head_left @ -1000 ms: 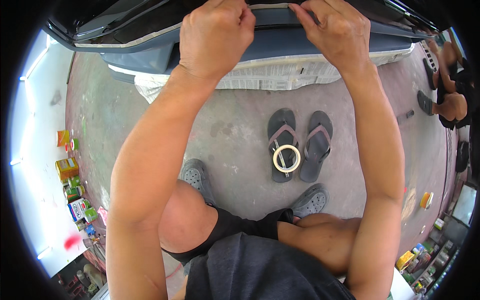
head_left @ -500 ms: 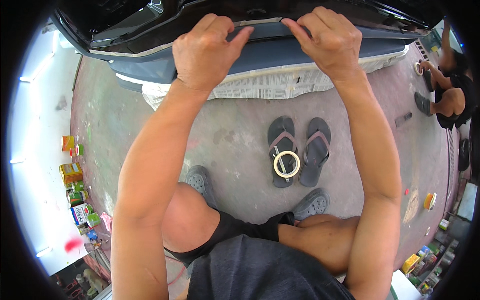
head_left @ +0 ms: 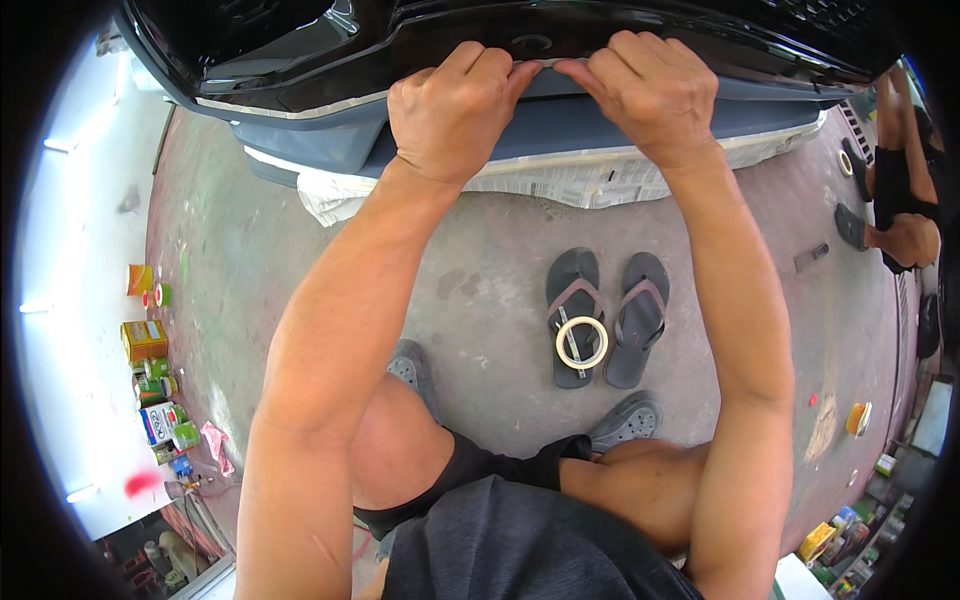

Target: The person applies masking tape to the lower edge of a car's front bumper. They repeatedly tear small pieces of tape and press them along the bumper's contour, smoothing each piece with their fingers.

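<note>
A: Where is the strip of masking tape (head_left: 300, 112)?

B: Along the lower edge of the glossy black bumper (head_left: 440, 38), just above its blue-grey lower section (head_left: 310, 142). A short pale piece shows between the thumbs.

A: And the hands?

B: The left hand (head_left: 452, 115) and the right hand (head_left: 655, 98) both have curled fingers, with thumbs reaching inward, tips close together but apart, at that edge. I can't tell whether either one pinches the tape or only presses it; the fingers hide that.

A: How should this be handled well?

B: Light, even thumb pressure, I'd judge, with both hands level so the strip follows the edge without a kink. Tugging one side harder could stretch or skew it. Working in short lengths should leave fewer wrinkles on the bend.

A: Anything to mind nearby?

B: The newspaper sheeting (head_left: 560, 182) below; a dragging forearm could loosen it. The masking tape roll (head_left: 561, 350) lies on a flip-flop (head_left: 574, 268), clear of both arms.
</note>
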Demonstrator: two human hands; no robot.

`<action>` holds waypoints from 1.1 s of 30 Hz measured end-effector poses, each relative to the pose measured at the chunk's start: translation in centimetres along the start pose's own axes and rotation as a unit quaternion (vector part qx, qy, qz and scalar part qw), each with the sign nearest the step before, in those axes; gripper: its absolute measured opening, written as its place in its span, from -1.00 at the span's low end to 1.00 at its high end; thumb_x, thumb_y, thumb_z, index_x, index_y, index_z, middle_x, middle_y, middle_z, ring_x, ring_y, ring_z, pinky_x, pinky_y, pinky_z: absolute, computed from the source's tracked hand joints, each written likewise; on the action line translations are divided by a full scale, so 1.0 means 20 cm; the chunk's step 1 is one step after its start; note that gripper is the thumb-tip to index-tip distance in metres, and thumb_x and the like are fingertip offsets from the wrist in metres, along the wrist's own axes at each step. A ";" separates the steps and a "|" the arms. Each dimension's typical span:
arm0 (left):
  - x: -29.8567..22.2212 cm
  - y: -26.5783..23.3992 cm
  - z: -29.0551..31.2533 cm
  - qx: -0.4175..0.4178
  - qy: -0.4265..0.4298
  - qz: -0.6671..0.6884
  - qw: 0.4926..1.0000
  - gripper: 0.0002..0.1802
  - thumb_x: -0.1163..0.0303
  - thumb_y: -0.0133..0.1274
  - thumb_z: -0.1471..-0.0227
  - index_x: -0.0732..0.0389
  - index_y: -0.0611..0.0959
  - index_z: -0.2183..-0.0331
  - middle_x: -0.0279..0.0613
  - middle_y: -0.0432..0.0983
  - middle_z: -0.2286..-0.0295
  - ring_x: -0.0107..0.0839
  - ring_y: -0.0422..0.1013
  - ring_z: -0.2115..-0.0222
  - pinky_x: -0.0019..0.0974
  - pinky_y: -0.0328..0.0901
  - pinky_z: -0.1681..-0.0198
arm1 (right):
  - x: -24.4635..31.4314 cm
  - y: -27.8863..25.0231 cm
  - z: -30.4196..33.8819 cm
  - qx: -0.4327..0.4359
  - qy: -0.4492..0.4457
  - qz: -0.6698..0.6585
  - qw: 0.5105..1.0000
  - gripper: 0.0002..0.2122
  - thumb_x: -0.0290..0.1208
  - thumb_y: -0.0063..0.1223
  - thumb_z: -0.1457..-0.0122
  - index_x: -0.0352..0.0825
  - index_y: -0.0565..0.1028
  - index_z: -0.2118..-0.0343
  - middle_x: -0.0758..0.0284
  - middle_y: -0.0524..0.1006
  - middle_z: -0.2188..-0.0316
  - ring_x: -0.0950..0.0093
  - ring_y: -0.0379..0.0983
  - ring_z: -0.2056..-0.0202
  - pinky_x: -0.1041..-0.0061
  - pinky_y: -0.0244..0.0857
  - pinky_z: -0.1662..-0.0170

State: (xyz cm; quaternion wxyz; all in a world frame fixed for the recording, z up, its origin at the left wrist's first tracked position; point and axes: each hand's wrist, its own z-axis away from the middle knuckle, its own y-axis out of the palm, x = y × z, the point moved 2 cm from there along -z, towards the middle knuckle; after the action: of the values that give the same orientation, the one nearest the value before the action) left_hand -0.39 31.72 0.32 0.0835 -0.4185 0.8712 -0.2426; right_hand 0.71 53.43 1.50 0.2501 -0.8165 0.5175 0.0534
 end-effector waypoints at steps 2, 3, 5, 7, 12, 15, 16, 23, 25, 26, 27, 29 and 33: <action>0.00 -0.01 0.00 0.000 0.005 0.001 1.000 -0.66 0.20 0.58 0.01 0.11 0.72 0.52 -0.39 0.56 0.58 -0.33 0.42 0.70 -0.32 0.30 0.65 | -0.04 -0.03 0.03 0.015 -0.003 0.018 1.000 -0.68 -0.15 0.55 0.00 -0.08 0.50 0.57 0.52 0.41 0.56 0.50 0.48 0.50 0.47 0.30 0.41; 0.01 -0.02 0.00 0.002 0.003 -0.002 1.000 -0.66 0.20 0.58 0.01 0.12 0.72 0.52 -0.39 0.56 0.58 -0.33 0.42 0.70 -0.33 0.30 0.64 | -0.06 -0.04 0.04 0.010 -0.001 0.024 1.000 -0.67 -0.16 0.55 0.00 -0.08 0.49 0.57 0.52 0.41 0.56 0.50 0.48 0.50 0.47 0.29 0.42; 0.02 -0.03 0.00 0.003 -0.001 -0.008 1.000 -0.67 0.21 0.58 0.00 0.12 0.72 0.52 -0.39 0.56 0.58 -0.33 0.42 0.69 -0.33 0.30 0.64 | -0.09 -0.08 0.08 0.000 0.003 0.036 0.999 -0.65 -0.17 0.57 0.00 -0.09 0.48 0.59 0.52 0.41 0.57 0.49 0.47 0.52 0.47 0.28 0.44; 0.04 -0.04 0.02 0.001 0.003 -0.010 1.000 -0.67 0.22 0.58 0.00 0.13 0.72 0.52 -0.38 0.57 0.58 -0.33 0.43 0.69 -0.34 0.30 0.63 | -0.10 -0.10 0.10 -0.003 0.011 0.029 1.000 -0.63 -0.18 0.61 0.02 -0.11 0.48 0.61 0.50 0.42 0.59 0.47 0.43 0.56 0.47 0.25 0.48; 0.05 -0.06 0.01 -0.008 -0.005 0.019 1.000 -0.66 0.22 0.58 0.01 0.14 0.71 0.53 -0.36 0.56 0.58 -0.31 0.46 0.68 -0.34 0.33 0.62 | -0.04 -0.09 0.05 -0.033 0.015 -0.022 0.999 -0.62 -0.20 0.65 0.02 -0.14 0.51 0.62 0.47 0.41 0.61 0.43 0.37 0.61 0.46 0.22 0.51; 0.06 -0.06 0.00 -0.011 -0.003 0.013 1.000 -0.62 0.17 0.57 0.03 0.09 0.67 0.58 -0.36 0.52 0.58 -0.25 0.50 0.68 -0.29 0.36 0.63 | -0.01 0.00 0.02 -0.043 0.025 -0.030 0.998 -0.62 -0.19 0.65 0.01 -0.14 0.51 0.62 0.47 0.41 0.62 0.43 0.37 0.60 0.46 0.22 0.51; 0.06 -0.06 0.00 -0.008 -0.001 0.010 1.000 -0.62 0.18 0.56 0.02 0.09 0.67 0.58 -0.36 0.52 0.58 -0.24 0.50 0.68 -0.29 0.36 0.63 | -0.02 -0.01 0.02 -0.036 0.028 -0.026 0.999 -0.62 -0.19 0.65 0.01 -0.14 0.51 0.62 0.47 0.41 0.62 0.43 0.38 0.60 0.46 0.22 0.51; 0.10 -0.10 0.02 -0.004 0.004 0.020 1.000 -0.65 0.24 0.55 -0.01 0.09 0.67 0.57 -0.38 0.52 0.56 -0.25 0.49 0.67 -0.29 0.35 0.63 | -0.06 -0.09 0.09 -0.004 0.053 0.017 0.998 -0.63 -0.15 0.62 0.01 -0.11 0.51 0.60 0.50 0.43 0.59 0.47 0.42 0.58 0.46 0.25 0.50; 0.11 -0.15 0.02 0.004 0.015 0.037 0.999 -0.72 0.36 0.56 -0.01 0.18 0.72 0.52 -0.33 0.55 0.57 -0.34 0.45 0.68 -0.33 0.32 0.62 | -0.04 -0.10 0.09 -0.011 0.053 0.007 0.998 -0.64 -0.13 0.60 0.02 -0.10 0.51 0.60 0.51 0.43 0.58 0.49 0.44 0.57 0.47 0.26 0.49; 0.10 -0.18 0.02 0.008 0.022 0.048 0.999 -0.75 0.41 0.57 -0.02 0.23 0.75 0.49 -0.30 0.56 0.57 -0.38 0.42 0.68 -0.36 0.30 0.62 | -0.02 -0.10 0.07 -0.018 0.050 -0.004 0.999 -0.64 -0.14 0.60 0.02 -0.10 0.51 0.59 0.51 0.43 0.58 0.49 0.44 0.56 0.47 0.26 0.49; 0.11 -0.21 0.02 0.023 0.037 0.067 0.997 -0.75 0.43 0.57 -0.01 0.23 0.75 0.49 -0.30 0.55 0.58 -0.39 0.42 0.68 -0.35 0.30 0.62 | 0.00 -0.11 0.05 -0.025 0.047 -0.014 0.998 -0.65 -0.15 0.60 0.03 -0.10 0.52 0.59 0.51 0.43 0.58 0.50 0.44 0.56 0.48 0.26 0.49; 0.13 -0.28 0.01 0.056 0.067 0.102 0.991 -0.75 0.45 0.57 0.00 0.23 0.75 0.50 -0.29 0.54 0.58 -0.40 0.42 0.68 -0.35 0.29 0.62 | 0.02 -0.11 0.00 -0.021 0.024 -0.014 0.999 -0.67 -0.18 0.59 0.01 -0.10 0.53 0.58 0.52 0.44 0.56 0.51 0.46 0.53 0.48 0.27 0.47; 0.20 -0.38 0.02 0.066 0.061 0.117 0.989 -0.77 0.38 0.52 0.00 0.14 0.74 0.53 -0.35 0.52 0.58 -0.30 0.47 0.66 -0.29 0.35 0.60 | 0.12 -0.09 -0.11 0.014 0.015 -0.002 1.000 -0.71 -0.23 0.56 -0.01 -0.10 0.54 0.55 0.52 0.45 0.53 0.53 0.49 0.49 0.47 0.29 0.43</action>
State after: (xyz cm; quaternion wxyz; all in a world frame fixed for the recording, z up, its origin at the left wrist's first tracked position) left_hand 2.41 24.38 4.03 0.0857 -0.2919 0.8997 -0.3131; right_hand 2.87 51.05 3.29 0.2536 -0.8150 0.5199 0.0335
